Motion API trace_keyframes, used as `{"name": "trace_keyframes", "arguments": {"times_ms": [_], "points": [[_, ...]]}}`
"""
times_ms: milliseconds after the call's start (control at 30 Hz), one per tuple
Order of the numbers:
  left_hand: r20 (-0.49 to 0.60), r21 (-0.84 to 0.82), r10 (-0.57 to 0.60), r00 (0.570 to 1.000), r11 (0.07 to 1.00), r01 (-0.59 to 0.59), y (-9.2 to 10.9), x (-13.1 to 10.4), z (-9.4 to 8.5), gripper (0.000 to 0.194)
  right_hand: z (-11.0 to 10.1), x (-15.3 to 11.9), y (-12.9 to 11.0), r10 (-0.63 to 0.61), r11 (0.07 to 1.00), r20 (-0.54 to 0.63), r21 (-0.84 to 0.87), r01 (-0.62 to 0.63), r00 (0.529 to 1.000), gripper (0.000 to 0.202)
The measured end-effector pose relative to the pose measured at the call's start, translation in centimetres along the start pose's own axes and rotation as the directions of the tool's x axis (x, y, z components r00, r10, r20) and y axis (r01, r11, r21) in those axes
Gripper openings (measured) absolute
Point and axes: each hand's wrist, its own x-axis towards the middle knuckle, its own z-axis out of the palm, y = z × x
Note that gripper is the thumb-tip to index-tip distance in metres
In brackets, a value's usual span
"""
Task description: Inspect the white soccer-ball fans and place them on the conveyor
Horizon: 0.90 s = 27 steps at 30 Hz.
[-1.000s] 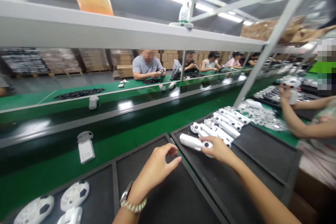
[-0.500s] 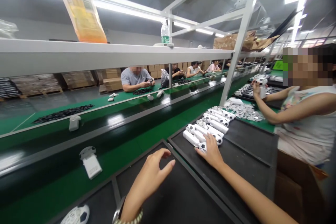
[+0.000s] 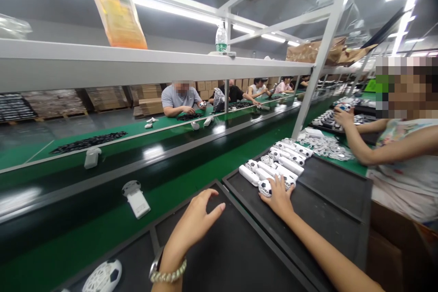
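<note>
My right hand (image 3: 279,197) lies with fingers spread on a white handheld fan (image 3: 249,176) whose football-patterned head (image 3: 265,188) sits between thumb and forefinger. The fan lies on the black tray (image 3: 325,210) at the near end of a row of like fans (image 3: 287,159). My left hand (image 3: 195,223), with a bead bracelet at the wrist, hovers open and holding nothing over the neighbouring black tray (image 3: 236,255).
A green conveyor (image 3: 191,164) runs past the trays, carrying a white fan part (image 3: 136,198) and another (image 3: 91,157). A football grille (image 3: 102,276) lies bottom left. A co-worker (image 3: 404,159) sits at right; other people sit across the belt. A shelf post (image 3: 321,50) rises behind the fans.
My right hand carried the fan from mid-tray to the row and set it down beside the others. My left hand stayed open over its tray. The view tilted up and to the right.
</note>
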Motion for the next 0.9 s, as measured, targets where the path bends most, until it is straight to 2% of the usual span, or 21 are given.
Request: {"name": "trace_keyframes", "arguments": {"times_ms": [100,167,233,300,367,400,567,633,700,767,833,900], "points": [[-0.087,0.067,-0.089,0.992,0.993,0.095,-2.3,1.1,-0.5,0.045,-0.3,-0.6,0.6,0.034,0.999,-0.024,0.005,-0.034,0.999,0.072],[-0.216,0.111,-0.203,0.955,0.967,0.231,-4.4,2.4,-1.2,0.050,-0.4,-1.2,1.6,0.132,0.991,-0.054,0.037,-0.130,0.990,0.097],[-0.379,0.109,-0.336,0.862,0.909,0.402,-6.8,4.0,-1.9,0.052,-0.2,-1.5,2.7,0.246,0.962,-0.024,0.129,-0.241,0.969,0.117],[-0.523,0.063,-0.446,0.727,0.830,0.554,-9.2,5.3,-2.5,0.053,0.3,-1.5,3.4,0.310,0.921,0.060,0.227,-0.316,0.949,0.128],[-0.606,-0.003,-0.511,0.609,0.767,0.641,-11.4,6.2,-2.6,0.055,0.8,-1.4,3.8,0.302,0.904,0.128,0.275,-0.326,0.945,0.130],[-0.629,-0.029,-0.525,0.574,0.753,0.658,-12.3,6.5,-2.4,0.056,1.0,-1.4,3.8,0.283,0.906,0.144,0.284,-0.313,0.948,0.129],[-0.704,-0.123,-0.504,0.500,0.780,0.613,-15.5,7.0,-0.7,0.049,0.5,-0.6,4.2,0.108,0.945,0.199,0.284,-0.162,0.974,0.118],[-0.701,-0.218,-0.546,0.459,0.777,0.591,-16.5,7.1,-0.7,0.053,-0.3,0.6,4.7,0.050,0.955,0.196,0.279,-0.105,0.979,0.116],[-0.666,-0.332,-0.610,0.430,0.758,0.561,-17.4,7.1,-1.2,0.059,-1.2,2.3,5.5,0.026,0.954,0.172,0.290,-0.075,0.985,0.106],[-0.614,-0.448,-0.672,0.414,0.729,0.517,-18.3,7.1,-1.9,0.059,-1.8,4.3,6.5,0.086,0.948,0.157,0.292,-0.129,0.984,0.093],[-0.562,-0.564,-0.724,0.401,0.690,0.454,-19.0,6.9,-2.6,0.050,-2.0,6.2,7.6,0.213,0.934,0.171,0.255,-0.252,0.962,0.087],[-0.503,-0.675,-0.759,0.414,0.644,0.360,-19.2,6.8,-3.1,0.039,-1.9,7.4,8.7,0.310,0.913,0.200,0.211,-0.350,0.929,0.077]]}}
